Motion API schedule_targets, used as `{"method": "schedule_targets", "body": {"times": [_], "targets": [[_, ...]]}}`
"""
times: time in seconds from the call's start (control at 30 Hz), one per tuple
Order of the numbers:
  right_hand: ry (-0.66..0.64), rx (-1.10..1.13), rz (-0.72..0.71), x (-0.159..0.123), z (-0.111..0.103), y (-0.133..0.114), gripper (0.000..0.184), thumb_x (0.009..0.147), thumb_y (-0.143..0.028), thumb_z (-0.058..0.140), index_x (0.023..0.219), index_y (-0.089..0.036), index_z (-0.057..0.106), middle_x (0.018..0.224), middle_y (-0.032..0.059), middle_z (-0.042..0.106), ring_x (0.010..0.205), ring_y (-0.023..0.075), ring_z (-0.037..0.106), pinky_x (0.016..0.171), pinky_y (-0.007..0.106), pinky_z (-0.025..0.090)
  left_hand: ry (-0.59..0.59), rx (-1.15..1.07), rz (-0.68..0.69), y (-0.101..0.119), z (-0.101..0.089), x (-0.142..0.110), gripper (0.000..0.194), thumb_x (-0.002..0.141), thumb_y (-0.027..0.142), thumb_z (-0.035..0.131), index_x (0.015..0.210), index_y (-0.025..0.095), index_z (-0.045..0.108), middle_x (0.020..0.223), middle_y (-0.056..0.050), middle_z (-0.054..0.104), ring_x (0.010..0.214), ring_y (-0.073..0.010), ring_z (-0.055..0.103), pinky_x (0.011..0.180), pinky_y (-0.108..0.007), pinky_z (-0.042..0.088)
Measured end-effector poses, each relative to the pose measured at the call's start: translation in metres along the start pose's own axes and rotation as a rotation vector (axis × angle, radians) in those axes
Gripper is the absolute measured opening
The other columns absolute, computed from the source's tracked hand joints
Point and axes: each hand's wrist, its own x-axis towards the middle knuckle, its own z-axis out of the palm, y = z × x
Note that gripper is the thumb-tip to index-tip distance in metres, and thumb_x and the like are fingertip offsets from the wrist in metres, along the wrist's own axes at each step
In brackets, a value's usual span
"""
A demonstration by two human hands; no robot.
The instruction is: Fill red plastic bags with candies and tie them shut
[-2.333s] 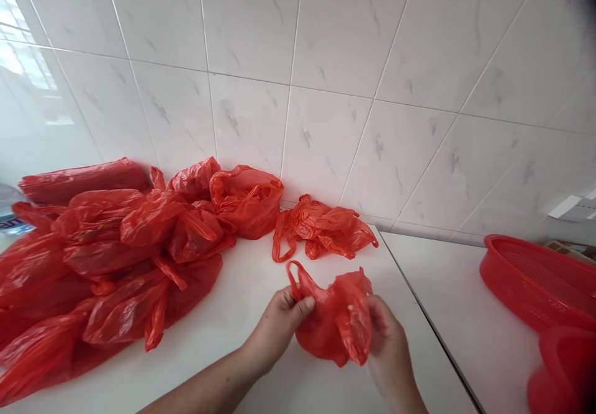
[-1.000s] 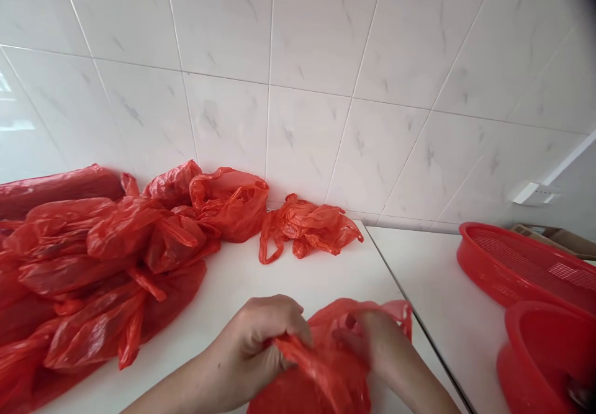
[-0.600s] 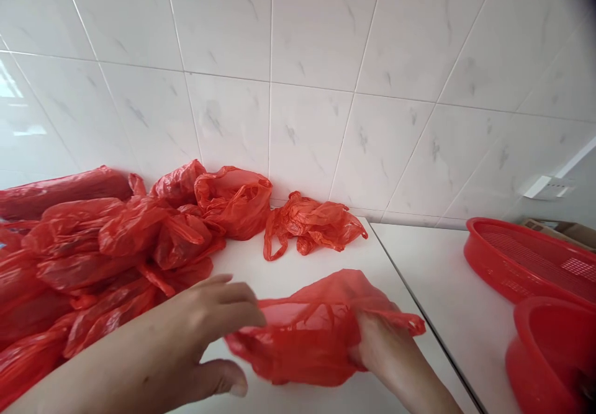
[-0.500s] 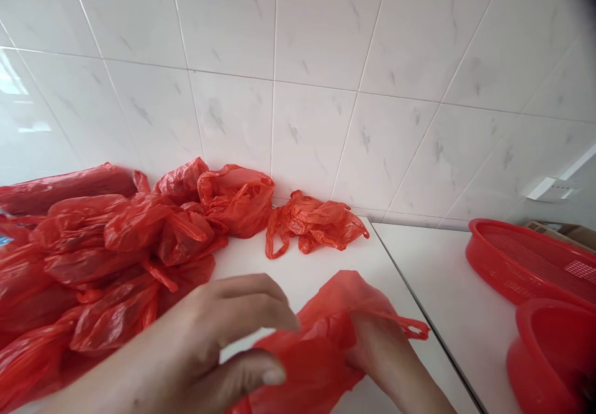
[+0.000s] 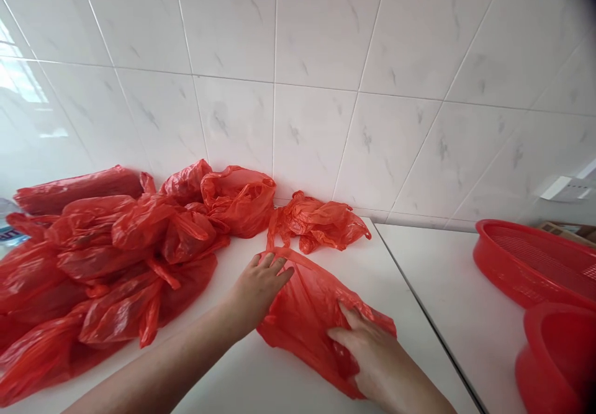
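Note:
A red plastic bag (image 5: 307, 305) lies spread out flat on the white counter (image 5: 261, 383) in front of me. My left hand (image 5: 258, 287) rests on the bag's upper left edge with its fingers stretched out flat. My right hand (image 5: 367, 355) presses on the bag's lower right part, fingers also flat and apart. Neither hand grips anything.
A large heap of crumpled red bags (image 5: 107, 246) covers the counter's left side. One crumpled red bag (image 5: 321, 221) lies by the tiled wall (image 5: 326, 60) just beyond the flat one. Red plastic baskets (image 5: 535, 265) stand on the right counter, past a seam.
Both hands held the bag crumpled, then pulled it open. Now the bag lies flat on the counter with both hands pressed flat on it.

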Motion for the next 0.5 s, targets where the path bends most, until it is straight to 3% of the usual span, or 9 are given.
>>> {"method": "schedule_targets", "body": {"times": [0.13, 0.23, 0.33, 0.37, 0.43, 0.5], "targets": [[-0.030, -0.025, 0.054, -0.003, -0.007, -0.005, 0.073, 0.062, 0.003, 0.051, 0.126, -0.032, 0.058, 0.135, 0.0115, 0.050, 0.117, 0.0293, 0.055, 0.090, 0.038, 0.048, -0.059, 0.142, 0.029, 0.005, -0.006, -0.003, 0.081, 0.051, 0.011, 0.079, 0.127, 0.016, 0.051, 0.139, -0.021, 0.045, 0.121, -0.0384, 0.045, 0.099, -0.052, 0.037], [0.067, -0.026, 0.059, -0.002, -0.007, -0.007, 0.069, 0.073, -0.002, 0.047, 0.138, -0.027, 0.047, 0.139, 0.0117, 0.047, 0.122, 0.0273, 0.051, 0.096, 0.039, 0.047, -0.071, 0.083, 0.132, 0.020, -0.012, -0.004, 0.051, 0.059, 0.006, 0.069, 0.108, 0.016, 0.059, 0.115, -0.016, 0.061, 0.100, -0.0313, 0.059, 0.084, -0.043, 0.048], [0.229, -0.008, -0.036, 0.005, -0.002, -0.012, 0.053, 0.083, -0.006, 0.038, 0.130, -0.024, 0.055, 0.145, 0.0067, 0.040, 0.131, 0.0219, 0.042, 0.105, 0.036, 0.041, -0.043, -0.076, 0.278, 0.035, -0.011, -0.005, 0.024, 0.072, 0.005, 0.054, 0.092, 0.017, 0.060, 0.090, -0.007, 0.066, 0.079, -0.0211, 0.063, 0.071, -0.031, 0.051], [0.259, 0.005, -0.066, 0.009, -0.001, -0.014, 0.050, 0.086, -0.007, 0.034, 0.126, -0.023, 0.059, 0.144, 0.0055, 0.042, 0.130, 0.0198, 0.043, 0.106, 0.035, 0.040, -0.031, -0.100, 0.292, 0.039, -0.008, -0.005, 0.023, 0.074, 0.005, 0.052, 0.091, 0.017, 0.061, 0.092, -0.007, 0.066, 0.081, -0.0210, 0.063, 0.073, -0.031, 0.051], [0.255, 0.032, -0.083, 0.016, 0.003, -0.017, 0.046, 0.088, -0.011, 0.034, 0.125, -0.023, 0.060, 0.143, 0.0043, 0.044, 0.128, 0.0188, 0.045, 0.105, 0.035, 0.041, 0.001, -0.097, 0.256, 0.043, 0.002, -0.007, 0.029, 0.073, 0.010, 0.057, 0.101, 0.017, 0.061, 0.115, -0.012, 0.063, 0.103, -0.0269, 0.060, 0.086, -0.039, 0.049], [0.207, 0.050, -0.025, 0.022, 0.004, -0.016, 0.050, 0.083, -0.018, 0.050, 0.132, -0.026, 0.053, 0.146, 0.0037, 0.040, 0.130, 0.0247, 0.042, 0.104, 0.041, 0.042, 0.019, -0.089, 0.172, 0.039, 0.015, -0.010, 0.052, 0.067, 0.022, 0.069, 0.117, 0.020, 0.057, 0.139, -0.017, 0.046, 0.126, -0.0380, 0.044, 0.099, -0.055, 0.039]]}}
